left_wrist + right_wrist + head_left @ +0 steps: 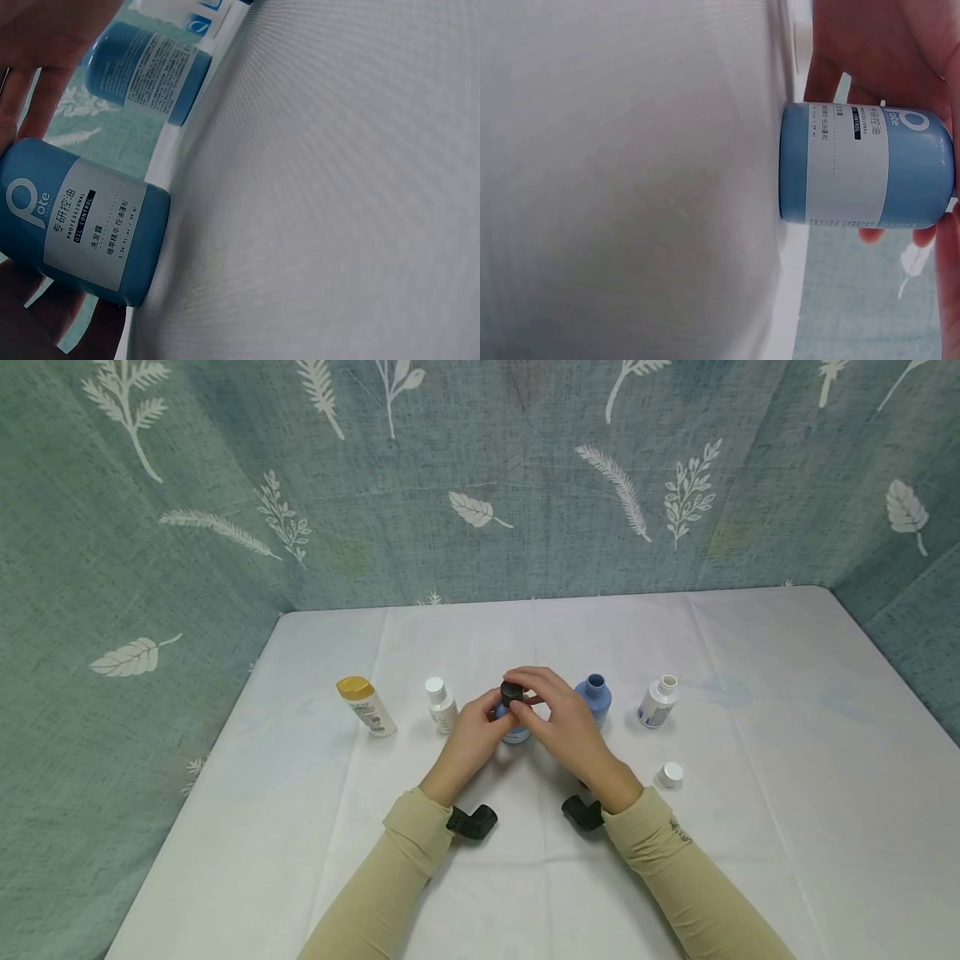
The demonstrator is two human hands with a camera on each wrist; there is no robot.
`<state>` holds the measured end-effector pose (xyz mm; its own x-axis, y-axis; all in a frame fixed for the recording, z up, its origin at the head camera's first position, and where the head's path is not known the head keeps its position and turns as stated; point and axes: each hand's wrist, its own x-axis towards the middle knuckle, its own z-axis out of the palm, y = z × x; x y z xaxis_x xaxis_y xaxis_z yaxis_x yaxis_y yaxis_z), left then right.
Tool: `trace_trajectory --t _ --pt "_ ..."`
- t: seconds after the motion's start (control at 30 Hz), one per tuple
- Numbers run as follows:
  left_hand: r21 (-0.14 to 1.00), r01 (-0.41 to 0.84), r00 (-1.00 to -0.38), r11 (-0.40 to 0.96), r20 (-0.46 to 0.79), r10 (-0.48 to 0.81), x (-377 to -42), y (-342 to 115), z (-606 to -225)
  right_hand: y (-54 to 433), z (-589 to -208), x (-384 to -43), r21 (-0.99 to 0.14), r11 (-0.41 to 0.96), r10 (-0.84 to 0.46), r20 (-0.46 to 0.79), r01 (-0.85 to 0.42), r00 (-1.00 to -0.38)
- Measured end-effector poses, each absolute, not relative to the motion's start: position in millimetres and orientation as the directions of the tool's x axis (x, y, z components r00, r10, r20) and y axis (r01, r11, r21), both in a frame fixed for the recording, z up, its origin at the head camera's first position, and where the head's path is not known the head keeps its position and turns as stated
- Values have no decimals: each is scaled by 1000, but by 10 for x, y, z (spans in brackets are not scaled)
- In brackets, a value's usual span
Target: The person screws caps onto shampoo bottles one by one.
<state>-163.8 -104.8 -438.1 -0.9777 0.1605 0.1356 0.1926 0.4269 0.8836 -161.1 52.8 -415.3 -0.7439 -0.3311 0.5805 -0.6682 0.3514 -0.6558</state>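
A blue shampoo bottle (94, 225) with a grey-white label stands upright on the table between both hands. My left hand (474, 727) holds it with fingers curled round its side. Over its top, my right hand (562, 718) pinches a black cap (512, 692) between thumb and fingers; the neck below is hidden. The right wrist view shows the same bottle (847, 165) with its base at the white cloth. Just behind the right hand is a second blue bottle (595, 695), its neck uncapped.
Right of the hands stands an uncapped white bottle (657, 702), with a white cap (671, 775) nearer on the cloth. To the left are a white-capped bottle (442, 708) and a white bottle with a yellow cap (369, 708). A patterned green curtain (480, 460) hangs behind the table.
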Motion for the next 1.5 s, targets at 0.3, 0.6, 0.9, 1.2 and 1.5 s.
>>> trace_trajectory --t 0.3,0.6,0.9,1.2,1.5 --pt "871 206 -976 446 151 155 -1644 -1051 -4381 535 -4144 -1622 -654 315 -368 584 -688 -723" --pt "873 189 -979 450 135 151 -1640 -1053 -4389 536 -4144 -1620 -662 333 -358 570 -671 -740" --pt "879 209 -975 428 152 165 -1645 -1046 -4383 534 -4158 -1619 -671 340 -323 575 -659 -752" --pt "888 218 -971 405 156 181 -1650 -1051 -4392 530 -4148 -1614 -664 353 -314 579 -659 -752" --pt "880 201 -976 430 143 163 -1638 -1046 -4382 530 -4143 -1610 -711 311 -306 553 -630 -775"
